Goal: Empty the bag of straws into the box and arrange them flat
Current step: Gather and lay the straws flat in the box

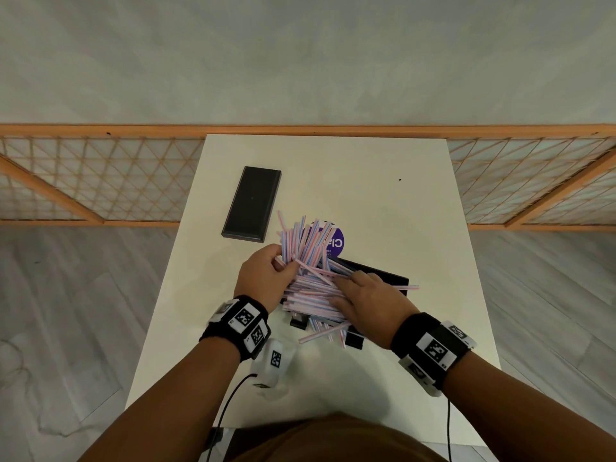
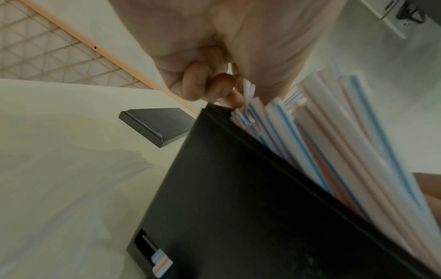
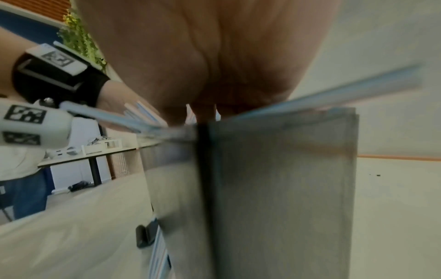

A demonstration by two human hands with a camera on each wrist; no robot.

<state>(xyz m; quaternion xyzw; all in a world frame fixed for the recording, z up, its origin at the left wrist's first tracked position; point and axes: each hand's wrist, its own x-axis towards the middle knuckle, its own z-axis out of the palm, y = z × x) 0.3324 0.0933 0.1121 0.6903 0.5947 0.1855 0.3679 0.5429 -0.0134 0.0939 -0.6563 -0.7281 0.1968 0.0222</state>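
A black box (image 1: 383, 273) stands on the white table (image 1: 366, 195), piled with pink-and-blue striped straws (image 1: 313, 295). My left hand (image 1: 280, 265) grips the base of a fanned bunch of straws (image 1: 306, 240) that rises over the box's far left end, in front of a purple-labelled bag (image 1: 336, 243). Over in the left wrist view its curled fingers (image 2: 210, 88) pinch straw ends above the box wall (image 2: 238, 188). My right hand (image 1: 353, 288) lies flat on the pile with straight fingers. A few straws (image 1: 321, 332) hang over the near edge.
The black box lid (image 1: 250, 203) lies on the table at the far left. A white tagged device (image 1: 273, 365) with a cable sits by my left wrist. A wooden lattice screen (image 1: 100, 181) stands behind the table. Bare tabletop lies to the right and far side.
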